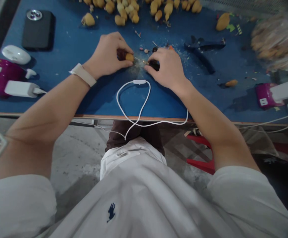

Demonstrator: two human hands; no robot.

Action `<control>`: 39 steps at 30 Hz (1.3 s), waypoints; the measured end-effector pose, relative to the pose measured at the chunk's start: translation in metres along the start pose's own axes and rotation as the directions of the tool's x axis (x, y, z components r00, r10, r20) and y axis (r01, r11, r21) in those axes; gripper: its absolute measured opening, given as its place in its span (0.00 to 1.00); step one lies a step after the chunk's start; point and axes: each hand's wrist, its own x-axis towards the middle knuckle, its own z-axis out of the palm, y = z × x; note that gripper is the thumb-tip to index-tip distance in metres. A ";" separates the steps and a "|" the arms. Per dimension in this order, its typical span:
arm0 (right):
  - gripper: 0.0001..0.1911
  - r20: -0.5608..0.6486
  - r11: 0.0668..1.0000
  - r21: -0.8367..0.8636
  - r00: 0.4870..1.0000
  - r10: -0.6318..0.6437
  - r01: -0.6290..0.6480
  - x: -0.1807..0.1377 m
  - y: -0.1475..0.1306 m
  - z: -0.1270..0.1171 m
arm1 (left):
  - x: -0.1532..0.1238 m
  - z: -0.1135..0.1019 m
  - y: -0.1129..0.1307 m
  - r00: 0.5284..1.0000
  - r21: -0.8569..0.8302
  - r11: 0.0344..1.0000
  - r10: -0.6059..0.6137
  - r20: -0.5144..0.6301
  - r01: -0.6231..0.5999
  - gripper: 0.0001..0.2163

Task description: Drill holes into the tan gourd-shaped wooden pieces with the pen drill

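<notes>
Pinching the yellowish piece (129, 58) over the bench (96, 99), the left grip (109, 53) faces the right grip (169, 68), closed round a dark-handled tool (155, 65); the piece is probably light, stiff, best held by its sides.

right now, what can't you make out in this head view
In the head view:
Far side of the yellow-brown piece: hidden by its own near side and the left hand.
Rear end of the black-handled tool: covered by the right hand.
Full shape of the purple socket block: cut off by the left edge.
Exact contents of the plastic bag: blurred.
</notes>
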 end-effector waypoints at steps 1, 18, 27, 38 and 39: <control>0.35 0.003 1.000 0.008 1.000 0.004 -0.004 -0.001 0.000 -0.001 | 0.000 -0.001 -0.002 1.000 -0.015 1.000 0.001 0.006 -0.001 0.22; 0.25 0.064 0.998 -0.066 0.998 -0.004 0.008 -0.002 -0.015 0.000 | -0.002 -0.004 0.013 1.000 0.061 0.998 -0.008 0.021 0.007 0.27; 0.19 0.119 0.995 -0.100 0.992 0.034 -0.022 -0.005 -0.027 -0.008 | -0.003 -0.002 0.023 0.998 0.124 0.990 -0.063 0.026 0.060 0.20; 0.21 0.117 0.993 -0.103 0.991 0.067 -0.055 -0.004 -0.032 -0.006 | -0.003 -0.001 0.023 0.999 0.172 0.984 -0.046 -0.007 0.047 0.24; 0.20 0.117 0.993 -0.103 0.991 0.067 -0.055 -0.004 -0.032 -0.006 | -0.003 -0.001 0.023 0.999 0.175 0.984 -0.046 -0.010 0.047 0.24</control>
